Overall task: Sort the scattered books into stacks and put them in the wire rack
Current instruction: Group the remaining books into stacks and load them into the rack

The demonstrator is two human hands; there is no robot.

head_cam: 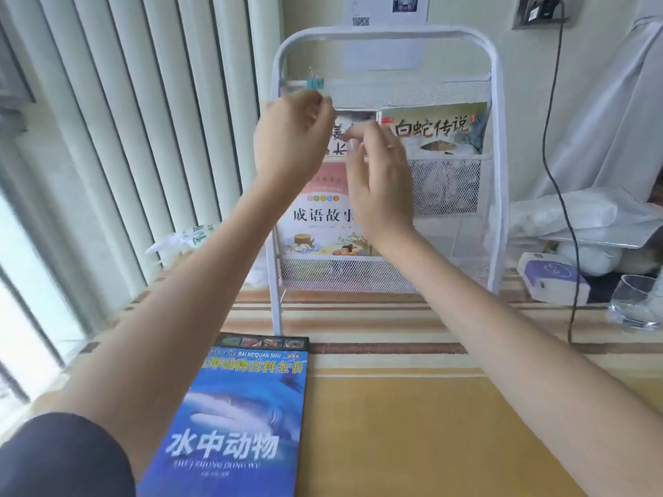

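Note:
A white wire rack (497, 138) stands upright at the far end of the striped mat. Its upper pocket holds a white book (340, 147) on the left and a green-and-cream book (436, 129) on the right. A pink-and-white book (319, 217) stands in the lower pocket. My left hand (292, 134) curls round the white book's top left corner. My right hand (380, 174) pinches the same book near its top middle, and both hands hide most of the cover. A blue shark book (236, 417) lies flat on the mat in front of me.
A teal binder clip (315, 80) hangs on the rack's top rail. Vertical blinds (125, 138) run along the left. At the right are a drinking glass (635, 303), a white device (552, 281), a hanging black cable (559, 195) and piled white bags.

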